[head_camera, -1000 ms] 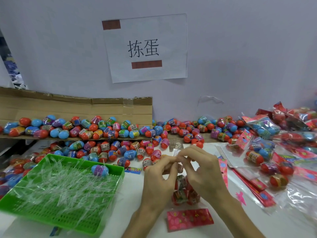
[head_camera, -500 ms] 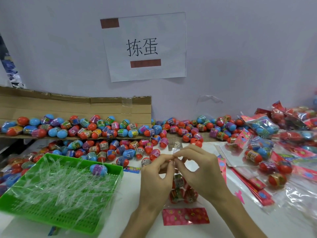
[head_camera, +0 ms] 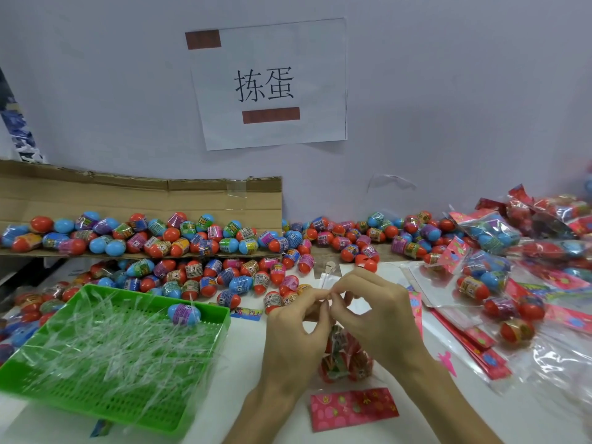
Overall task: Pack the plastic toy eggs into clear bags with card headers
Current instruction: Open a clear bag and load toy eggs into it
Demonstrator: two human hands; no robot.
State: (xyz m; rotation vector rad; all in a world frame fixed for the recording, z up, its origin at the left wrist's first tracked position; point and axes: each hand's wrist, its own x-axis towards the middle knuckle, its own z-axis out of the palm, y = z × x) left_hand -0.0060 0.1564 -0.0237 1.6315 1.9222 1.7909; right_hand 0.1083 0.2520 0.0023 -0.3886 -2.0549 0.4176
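Observation:
A clear bag (head_camera: pixel 344 360) with several red toy eggs inside stands on the table below my hands. My left hand (head_camera: pixel 293 328) and my right hand (head_camera: pixel 373 310) meet above it, and both pinch the bag's open top edge between thumb and fingertips. A pink card header (head_camera: pixel 354 408) lies flat on the table just in front of the bag. Loose red, blue and purple toy eggs (head_camera: pixel 224 277) lie heaped behind my hands.
A green mesh tray (head_camera: pixel 41 379) of clear plastic strips sits at the left, one blue egg (head_camera: pixel 184 314) on it. A cardboard flap (head_camera: pixel 144 197) holds more eggs. Filled bags (head_camera: pixel 493 232) and spare pink headers (head_camera: pixel 474 344) pile at the right. A paper sign (head_camera: pixel 269 81) hangs on the wall.
My hands stay together at the bag's top, with only small finger shifts. The bag, the header and the tray keep their places.

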